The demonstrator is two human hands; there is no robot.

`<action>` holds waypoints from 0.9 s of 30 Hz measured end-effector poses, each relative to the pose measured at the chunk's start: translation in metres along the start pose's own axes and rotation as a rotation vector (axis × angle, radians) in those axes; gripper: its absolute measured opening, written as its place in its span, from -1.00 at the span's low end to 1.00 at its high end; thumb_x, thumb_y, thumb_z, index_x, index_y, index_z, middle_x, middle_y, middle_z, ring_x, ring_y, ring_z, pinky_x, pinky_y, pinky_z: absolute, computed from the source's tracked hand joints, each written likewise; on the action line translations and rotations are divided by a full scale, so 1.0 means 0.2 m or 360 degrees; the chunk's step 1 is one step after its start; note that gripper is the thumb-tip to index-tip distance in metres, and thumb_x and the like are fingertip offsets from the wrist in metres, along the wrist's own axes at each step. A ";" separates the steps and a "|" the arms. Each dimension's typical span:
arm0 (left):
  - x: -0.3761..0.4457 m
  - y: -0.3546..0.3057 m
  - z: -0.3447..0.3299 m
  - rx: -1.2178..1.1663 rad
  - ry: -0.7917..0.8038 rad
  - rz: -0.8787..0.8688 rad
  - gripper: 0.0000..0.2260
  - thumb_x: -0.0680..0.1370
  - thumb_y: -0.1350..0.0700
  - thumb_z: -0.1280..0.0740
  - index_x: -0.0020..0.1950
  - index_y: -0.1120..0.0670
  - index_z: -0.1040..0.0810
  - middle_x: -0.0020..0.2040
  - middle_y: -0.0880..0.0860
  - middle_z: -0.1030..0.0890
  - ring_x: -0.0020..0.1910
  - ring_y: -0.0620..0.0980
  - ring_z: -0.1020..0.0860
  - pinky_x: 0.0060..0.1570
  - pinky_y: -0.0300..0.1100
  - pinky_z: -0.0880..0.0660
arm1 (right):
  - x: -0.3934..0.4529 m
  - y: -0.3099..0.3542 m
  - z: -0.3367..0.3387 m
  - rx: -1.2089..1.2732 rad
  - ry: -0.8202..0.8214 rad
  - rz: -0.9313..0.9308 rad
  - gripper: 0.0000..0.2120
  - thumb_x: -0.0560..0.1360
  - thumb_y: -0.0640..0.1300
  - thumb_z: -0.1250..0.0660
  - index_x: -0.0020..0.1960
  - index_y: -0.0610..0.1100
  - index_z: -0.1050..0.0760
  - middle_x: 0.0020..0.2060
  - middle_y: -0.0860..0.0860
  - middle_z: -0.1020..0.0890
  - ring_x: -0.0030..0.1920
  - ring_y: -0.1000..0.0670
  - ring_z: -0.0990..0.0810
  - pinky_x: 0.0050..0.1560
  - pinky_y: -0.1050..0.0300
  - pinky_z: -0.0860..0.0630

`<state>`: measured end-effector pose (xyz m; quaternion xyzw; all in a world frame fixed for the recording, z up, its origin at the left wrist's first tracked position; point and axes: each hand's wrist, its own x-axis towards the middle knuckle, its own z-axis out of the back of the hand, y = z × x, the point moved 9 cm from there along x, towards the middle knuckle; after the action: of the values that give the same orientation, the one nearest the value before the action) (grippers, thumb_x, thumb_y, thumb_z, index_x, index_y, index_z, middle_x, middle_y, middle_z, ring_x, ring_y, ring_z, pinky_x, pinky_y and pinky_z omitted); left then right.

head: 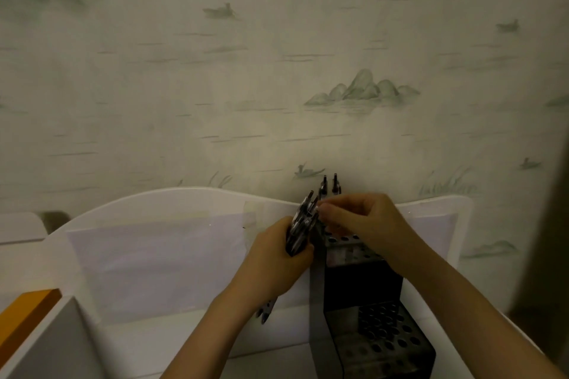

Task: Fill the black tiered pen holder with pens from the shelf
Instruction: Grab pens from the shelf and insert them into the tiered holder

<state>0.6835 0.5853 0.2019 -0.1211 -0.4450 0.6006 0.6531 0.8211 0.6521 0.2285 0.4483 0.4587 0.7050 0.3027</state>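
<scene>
The black tiered pen holder [366,311] stands on the white desk, right of centre, its tiers dotted with round holes. Two dark pens [329,185] stand upright in its top tier at the back. My left hand [277,258] grips a bundle of several dark pens [303,224], tips sticking up above the fist and ends showing below the wrist. My right hand [360,221] hovers over the top tier and pinches the upper end of one pen in that bundle with thumb and forefinger.
A white curved backboard [172,197] with a pale sheet taped to it rises behind the desk against the patterned wall. An orange and grey box [34,335] sits at the lower left corner.
</scene>
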 end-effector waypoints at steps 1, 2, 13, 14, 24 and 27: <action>0.00 -0.01 -0.01 -0.0002 0.0017 -0.0006 -0.83 0.50 0.19 -0.35 -0.19 -0.04 -0.42 -0.35 -0.08 -0.47 -0.42 -0.28 -0.43 -0.38 -0.44 -0.37 | -0.01 -0.02 -0.04 0.0068 0.0063 -0.0053 -0.89 0.47 -0.19 -0.43 -0.01 -0.12 -0.67 -0.18 -0.09 -0.73 -0.14 -0.14 -0.68 -0.09 0.09 -0.65; 0.01 -0.01 -0.02 0.0001 0.0028 -0.0007 -0.83 0.50 0.19 -0.35 -0.18 -0.05 -0.43 -0.34 -0.08 -0.48 -0.41 -0.28 -0.44 -0.38 -0.44 -0.37 | -0.01 -0.03 -0.06 0.0118 0.0091 -0.0087 -0.87 0.48 -0.21 -0.41 0.02 -0.13 -0.66 -0.15 -0.12 -0.72 -0.11 -0.16 -0.68 -0.08 0.09 -0.65; 0.01 -0.05 -0.01 -0.0034 0.0003 -0.0026 -0.95 0.50 0.15 -0.35 -0.07 0.06 -0.51 -0.31 -0.05 -0.54 -0.42 -0.22 -0.48 -0.31 -0.16 -0.54 | 0.02 0.00 -0.03 0.0453 -0.0088 -0.0124 -0.86 0.50 -0.27 -0.37 0.02 -0.29 -0.63 -0.13 -0.20 -0.71 -0.13 -0.15 -0.69 -0.11 0.09 -0.64; 0.01 -0.04 -0.01 -0.0016 0.0018 -0.0016 -0.95 0.51 0.13 -0.35 -0.08 0.05 -0.50 -0.32 -0.05 -0.54 -0.42 -0.21 -0.47 -0.31 -0.14 -0.55 | 0.03 0.02 0.02 0.0508 -0.0172 -0.0104 -0.86 0.51 -0.28 -0.35 0.02 -0.31 -0.62 -0.13 -0.22 -0.70 -0.13 -0.18 -0.69 -0.08 0.03 -0.65; 0.02 0.06 0.02 0.0025 -0.0006 0.0048 -0.85 0.56 0.06 -0.34 -0.09 0.12 -0.45 -0.32 -0.01 -0.48 -0.47 -0.24 -0.39 -0.42 -0.39 -0.36 | 0.11 0.31 0.39 -0.0322 -0.0758 0.0487 -0.94 0.49 -0.22 -0.40 -0.13 -0.11 -0.64 -0.31 -0.05 -0.69 -0.26 -0.05 -0.69 -0.09 -0.05 -0.66; 0.03 0.05 0.02 0.0023 0.0004 0.0029 -0.86 0.57 0.05 -0.34 -0.09 0.09 -0.45 -0.32 -0.02 -0.49 -0.47 -0.24 -0.40 -0.41 -0.36 -0.39 | 0.14 0.28 0.35 -0.0628 -0.0755 0.0537 -0.93 0.49 -0.17 -0.40 -0.10 -0.16 -0.64 -0.32 -0.04 -0.68 -0.25 -0.06 -0.68 -0.11 -0.01 -0.65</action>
<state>0.6734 0.5912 0.2007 -0.1213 -0.4387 0.6096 0.6491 0.8728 0.6790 0.3026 0.6019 0.1498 0.6965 0.3608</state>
